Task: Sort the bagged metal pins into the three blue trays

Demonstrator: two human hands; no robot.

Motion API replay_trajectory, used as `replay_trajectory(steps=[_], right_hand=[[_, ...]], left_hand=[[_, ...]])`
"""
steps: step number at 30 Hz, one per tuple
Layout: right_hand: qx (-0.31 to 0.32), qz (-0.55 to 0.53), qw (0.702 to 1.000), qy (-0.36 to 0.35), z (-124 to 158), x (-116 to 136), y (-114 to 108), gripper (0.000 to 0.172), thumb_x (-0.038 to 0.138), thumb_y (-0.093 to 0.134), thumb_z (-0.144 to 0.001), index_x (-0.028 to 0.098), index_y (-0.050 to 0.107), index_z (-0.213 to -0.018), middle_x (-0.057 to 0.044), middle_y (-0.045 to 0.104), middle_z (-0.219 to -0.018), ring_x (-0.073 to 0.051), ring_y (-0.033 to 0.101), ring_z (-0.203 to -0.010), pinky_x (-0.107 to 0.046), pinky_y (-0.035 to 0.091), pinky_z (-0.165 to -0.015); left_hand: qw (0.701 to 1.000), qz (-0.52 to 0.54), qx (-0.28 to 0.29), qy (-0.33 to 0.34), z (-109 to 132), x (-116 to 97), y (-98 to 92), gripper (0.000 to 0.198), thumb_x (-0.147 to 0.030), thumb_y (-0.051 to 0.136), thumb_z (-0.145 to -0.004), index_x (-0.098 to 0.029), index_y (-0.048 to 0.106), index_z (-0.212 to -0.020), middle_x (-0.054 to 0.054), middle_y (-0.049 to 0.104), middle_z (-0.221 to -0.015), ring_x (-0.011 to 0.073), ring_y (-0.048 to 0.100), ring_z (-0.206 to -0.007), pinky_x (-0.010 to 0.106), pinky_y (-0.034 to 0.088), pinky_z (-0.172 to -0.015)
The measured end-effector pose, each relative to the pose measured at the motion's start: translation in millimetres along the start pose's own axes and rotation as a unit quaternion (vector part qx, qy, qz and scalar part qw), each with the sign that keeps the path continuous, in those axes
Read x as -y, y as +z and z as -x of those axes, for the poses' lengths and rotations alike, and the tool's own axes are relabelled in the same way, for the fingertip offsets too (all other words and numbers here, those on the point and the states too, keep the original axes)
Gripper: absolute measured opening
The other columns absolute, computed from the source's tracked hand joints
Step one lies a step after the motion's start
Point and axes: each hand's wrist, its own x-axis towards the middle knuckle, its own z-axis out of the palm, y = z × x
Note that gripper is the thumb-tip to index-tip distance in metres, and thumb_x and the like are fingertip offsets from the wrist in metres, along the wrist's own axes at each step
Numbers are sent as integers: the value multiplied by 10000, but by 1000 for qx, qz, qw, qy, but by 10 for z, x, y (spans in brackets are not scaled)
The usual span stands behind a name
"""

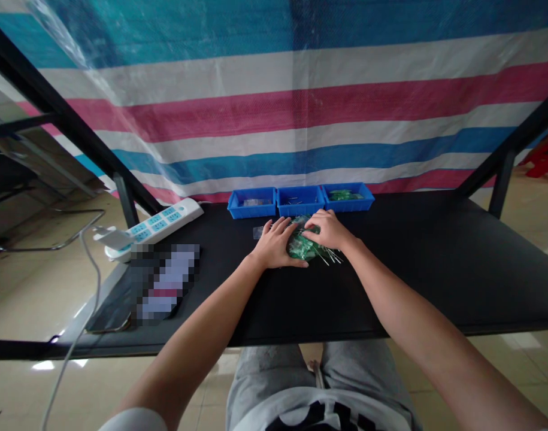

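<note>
A loose pile of green plastic pieces, with thin silvery sticks poking out at its lower right, lies on the black table. Around the pile's left side, my left hand rests with its fingers spread and its thumb at the near edge. From the right, my right hand reaches over the top of the pile, fingers curled together; what they pinch is too small to make out. Some clear plastic shows just left of my left hand.
Three blue trays stand behind the pile: the left with clear pieces, the middle with thin sticks, the right with green pieces. A white power strip and phones lie at left. Black frame bars rise at both sides.
</note>
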Motion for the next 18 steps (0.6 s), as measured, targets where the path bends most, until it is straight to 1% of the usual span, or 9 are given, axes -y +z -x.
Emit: replay_trajectory(steps=[5,8,10,11,12,13,15,16,18], right_hand=[[-19,14,1000,3,21,-38,65,144,226,638,-835,184,652,-698,-32,684,-738,-202,563,-845,-349,287,-760],[-66,13,997,23,26,-45,81,159,236,618,-858,185,650,-710,-37,685,-739,-205,566,-833,-347,301,-750],[-100,8,994,35,25,-51,95,182,259,598,-876,188,649,-717,-44,686,-752,-207,567,-826,-347,322,-755],[-114,5,993,39,24,-55,103,194,273,589,-884,190,648,-718,-47,686,-754,-208,566,-822,-347,334,-757],[-125,2,991,39,25,-59,111,205,286,581,-890,192,648,-721,-49,685,-758,-209,565,-817,-347,346,-759],[-136,-2,990,38,26,-62,117,214,299,573,-896,194,648,-725,-51,684,-760,-210,563,-811,-347,359,-760],[-156,-13,987,33,36,-62,125,227,318,553,-906,197,647,-739,-56,684,-768,-211,562,-799,-345,387,-765],[-164,-20,986,31,44,-56,125,235,324,539,-913,197,646,-746,-60,682,-770,-211,563,-792,-344,401,-767],[-173,-35,984,32,63,-33,121,258,339,514,-923,198,640,-748,-65,678,-760,-210,563,-775,-342,422,-765]], left_hand=[[1000,12,6,5,29,79,-54,1142,-800,654,-525,-209,352,-1454,173,331,-1524,381,286,-1403,580,96,-1151],[999,29,38,10,23,144,-136,1155,-775,692,-499,-238,343,-1460,164,293,-1543,412,253,-1405,626,58,-1132],[997,56,48,10,-15,163,-193,1144,-761,711,-491,-255,356,-1453,154,297,-1542,421,250,-1400,634,61,-1127],[996,76,41,5,-47,162,-215,1099,-753,706,-516,-256,379,-1440,147,330,-1526,412,273,-1390,622,85,-1129],[995,98,24,-4,-88,154,-230,1010,-739,685,-573,-249,418,-1415,140,389,-1491,392,318,-1368,599,127,-1128],[993,120,2,-16,-136,139,-238,872,-712,639,-661,-238,472,-1373,131,464,-1434,362,378,-1332,565,190,-1118],[987,146,-46,-44,-240,101,-230,554,-599,488,-849,-208,600,-1226,106,611,-1262,290,506,-1206,487,304,-1062],[985,149,-61,-58,-289,81,-216,467,-542,459,-882,-192,658,-1117,96,661,-1156,267,553,-1127,449,351,-1019],[982,158,-69,-70,-362,46,-180,404,-458,418,-914,-172,703,-926,73,702,-968,220,607,-960,372,418,-909]])
